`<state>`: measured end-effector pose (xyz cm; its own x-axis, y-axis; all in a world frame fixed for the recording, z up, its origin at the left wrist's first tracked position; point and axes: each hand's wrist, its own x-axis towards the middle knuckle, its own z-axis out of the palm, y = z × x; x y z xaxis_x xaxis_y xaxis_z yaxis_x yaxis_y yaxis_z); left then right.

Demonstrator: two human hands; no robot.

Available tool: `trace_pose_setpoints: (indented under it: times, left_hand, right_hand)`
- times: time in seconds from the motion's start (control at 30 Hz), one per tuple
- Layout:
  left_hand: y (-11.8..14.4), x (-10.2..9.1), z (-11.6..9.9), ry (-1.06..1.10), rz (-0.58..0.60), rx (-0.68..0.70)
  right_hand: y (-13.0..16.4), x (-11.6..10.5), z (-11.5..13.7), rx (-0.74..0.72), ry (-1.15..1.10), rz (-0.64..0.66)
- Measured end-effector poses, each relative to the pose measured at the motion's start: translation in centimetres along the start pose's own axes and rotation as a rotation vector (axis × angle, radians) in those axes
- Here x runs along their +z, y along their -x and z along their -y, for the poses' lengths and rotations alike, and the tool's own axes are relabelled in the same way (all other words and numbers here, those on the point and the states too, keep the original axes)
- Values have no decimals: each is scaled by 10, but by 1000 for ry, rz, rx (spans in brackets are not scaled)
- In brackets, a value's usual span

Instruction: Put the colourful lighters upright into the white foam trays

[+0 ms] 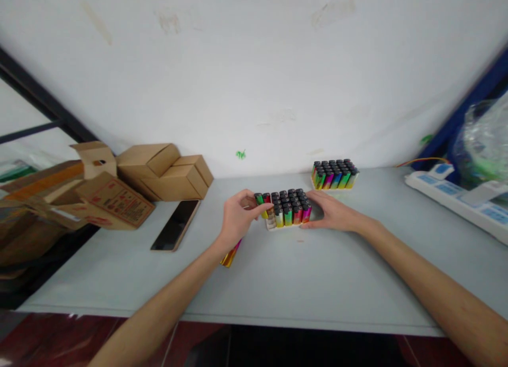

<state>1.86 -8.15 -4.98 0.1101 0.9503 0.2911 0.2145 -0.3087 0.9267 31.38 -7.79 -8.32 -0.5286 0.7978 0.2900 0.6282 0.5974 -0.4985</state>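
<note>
At the lighter tray [273, 225], the left hand [237, 219] pinches a lighter [260, 200] — the right hand [331, 212] rests flat, touching the tray.

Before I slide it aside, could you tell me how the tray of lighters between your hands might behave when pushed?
The tray of lighters probably slides easily, since the grey table looks smooth. The lighters stand upright and closely packed, so they likely brace each other, though the front corner slot looks unfilled. The left hand and right hand flank it.
</note>
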Motion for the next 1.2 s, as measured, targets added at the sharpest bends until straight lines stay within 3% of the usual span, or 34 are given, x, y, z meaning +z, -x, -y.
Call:
trace_pose_setpoints:
  times: [0.2,0.67,0.87,1.07,1.2]
  left_hand:
    - [1,12,4,-105,-59,71]
    - [-8,1,14,-224,32,117]
    - [-9,-2,19,-288,50,211]
    - [-10,-2,24,-260,-8,256]
    - [-11,-7,24,-335,64,311]
  right_hand:
    - [0,2,-2,-17,-11,-31]
    - [-1,4,-2,-5,-3,-34]
    - [-2,2,2,4,-1,-46]
    - [-2,1,3,13,0,-42]
    - [-1,1,2,17,18,-36]
